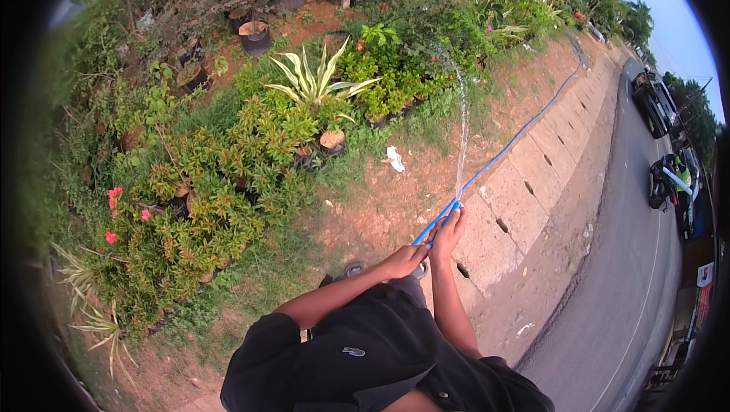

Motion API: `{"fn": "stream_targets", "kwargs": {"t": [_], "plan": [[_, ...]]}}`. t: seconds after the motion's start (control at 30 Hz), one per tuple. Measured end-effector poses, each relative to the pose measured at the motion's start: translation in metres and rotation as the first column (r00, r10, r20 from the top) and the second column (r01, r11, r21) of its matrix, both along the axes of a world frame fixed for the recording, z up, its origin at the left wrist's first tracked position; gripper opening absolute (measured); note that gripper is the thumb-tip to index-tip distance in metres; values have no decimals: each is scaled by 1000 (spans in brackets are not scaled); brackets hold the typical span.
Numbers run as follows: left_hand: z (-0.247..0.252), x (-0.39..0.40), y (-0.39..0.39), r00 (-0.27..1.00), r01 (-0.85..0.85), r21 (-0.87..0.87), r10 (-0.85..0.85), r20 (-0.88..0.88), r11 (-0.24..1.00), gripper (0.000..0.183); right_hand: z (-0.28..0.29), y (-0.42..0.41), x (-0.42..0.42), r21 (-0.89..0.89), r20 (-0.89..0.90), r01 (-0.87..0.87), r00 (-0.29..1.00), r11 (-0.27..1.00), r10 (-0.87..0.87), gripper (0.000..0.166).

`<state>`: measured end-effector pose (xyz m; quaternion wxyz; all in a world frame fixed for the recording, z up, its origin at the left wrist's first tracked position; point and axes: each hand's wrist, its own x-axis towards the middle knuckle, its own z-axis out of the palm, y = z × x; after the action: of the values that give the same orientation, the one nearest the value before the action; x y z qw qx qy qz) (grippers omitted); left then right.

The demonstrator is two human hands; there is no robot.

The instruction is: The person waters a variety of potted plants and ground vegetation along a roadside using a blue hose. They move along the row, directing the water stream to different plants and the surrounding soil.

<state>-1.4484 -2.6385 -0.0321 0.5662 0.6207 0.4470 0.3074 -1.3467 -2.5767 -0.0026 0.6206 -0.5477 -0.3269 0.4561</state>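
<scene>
A blue garden hose runs along the ground from the far upper right to my hands. My right hand grips it near its open end, with the thumb at the mouth. Lower and to the left, my left hand is closed around a lower part of the hose, close to the right hand; its fingers are partly hidden. From the hose end a stream of water arcs up and away toward leafy shrubs with small red-orange flowers. A variegated plant with long striped leaves stands left of the stream.
Potted bushes and black plant pots fill the left side. A white scrap lies on the reddish soil. Concrete slabs with slots border the road at right, where a dark vehicle and a motorcycle with rider are visible.
</scene>
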Motion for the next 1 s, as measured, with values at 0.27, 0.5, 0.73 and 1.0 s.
{"fn": "stream_targets", "kwargs": {"t": [0.27,0.5,0.73,1.0], "plan": [[-10,0,-2,999,-13,28,12,31,1000,50,11,-6,-6,-24,4,38,999,999,-38,25],[1,-2,-8,1000,6,-86,-5,6,996,48,-3,-8,-3,-76,12,-5,1000,997,6,25],[1,-1,-14,999,-21,39,20,49,999,49,6,-18,-2,14,-7,52,999,999,-52,24],[3,-2,-22,994,-52,19,49,95,998,47,13,-25,-9,3,16,55,998,998,-55,23]]}}
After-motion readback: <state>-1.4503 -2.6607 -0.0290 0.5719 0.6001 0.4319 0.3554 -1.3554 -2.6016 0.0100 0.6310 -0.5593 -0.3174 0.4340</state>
